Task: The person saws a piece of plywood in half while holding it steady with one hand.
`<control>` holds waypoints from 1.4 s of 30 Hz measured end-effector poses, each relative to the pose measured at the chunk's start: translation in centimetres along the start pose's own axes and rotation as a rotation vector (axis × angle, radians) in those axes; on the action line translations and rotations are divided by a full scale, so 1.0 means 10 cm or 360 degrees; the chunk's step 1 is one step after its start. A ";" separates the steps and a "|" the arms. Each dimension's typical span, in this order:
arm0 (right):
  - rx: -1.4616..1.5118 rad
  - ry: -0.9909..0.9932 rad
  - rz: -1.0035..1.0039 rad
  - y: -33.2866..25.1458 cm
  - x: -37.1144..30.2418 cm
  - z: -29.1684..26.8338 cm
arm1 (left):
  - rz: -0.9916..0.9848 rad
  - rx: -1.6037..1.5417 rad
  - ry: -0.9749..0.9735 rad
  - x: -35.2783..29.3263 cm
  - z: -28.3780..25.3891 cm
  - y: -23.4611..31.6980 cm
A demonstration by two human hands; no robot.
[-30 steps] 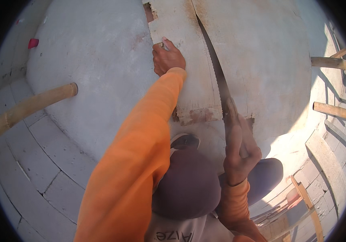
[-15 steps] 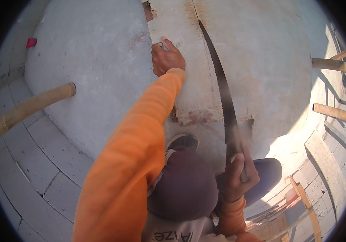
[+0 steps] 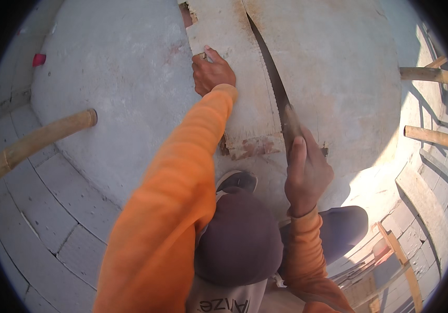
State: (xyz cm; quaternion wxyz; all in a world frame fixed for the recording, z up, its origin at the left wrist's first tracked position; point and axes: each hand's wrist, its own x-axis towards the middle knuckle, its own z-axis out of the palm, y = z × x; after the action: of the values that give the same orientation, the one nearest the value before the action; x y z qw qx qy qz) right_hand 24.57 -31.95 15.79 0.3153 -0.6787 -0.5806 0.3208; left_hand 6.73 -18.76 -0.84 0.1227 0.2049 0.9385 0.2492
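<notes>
My right hand (image 3: 308,175) is wrapped around the handle of a handsaw (image 3: 272,70). The saw's long, dark toothed blade slants away and leftward, its tip in a cut line at the far end of a worn, pale board (image 3: 250,112). Pencil-like marking or a thin cut runs down the board along the teeth. With curled fingers, my left hand (image 3: 213,72) grips the board's left edge, thumb raised; part of the grip is hidden beneath the hand. The board's near end and left edge are chipped and brown.
On the left, a bamboo pole (image 3: 51,135) juts in over the grey floor (image 3: 114,68). More bamboo poles (image 3: 430,136) stick in from the right. Block walls (image 3: 41,208) rise around, with a small red object (image 3: 39,60) at far left and wooden pieces (image 3: 399,255) at lower right.
My right hand has pushed the saw forward, away from me, and the blade now reaches further along the board. My left hand keeps its grip on the board's edge.
</notes>
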 end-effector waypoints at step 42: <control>0.0241 0.0149 -0.0111 0.45 0.40 0.41 | -0.0147 -0.0052 -0.0212 -0.15 0.06 0.02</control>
State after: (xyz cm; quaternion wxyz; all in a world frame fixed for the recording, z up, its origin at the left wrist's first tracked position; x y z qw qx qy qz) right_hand 24.41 -28.35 9.50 0.4035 -0.6466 -0.5624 0.3205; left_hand 8.32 -19.06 -1.02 0.1996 0.1754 0.9325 0.2445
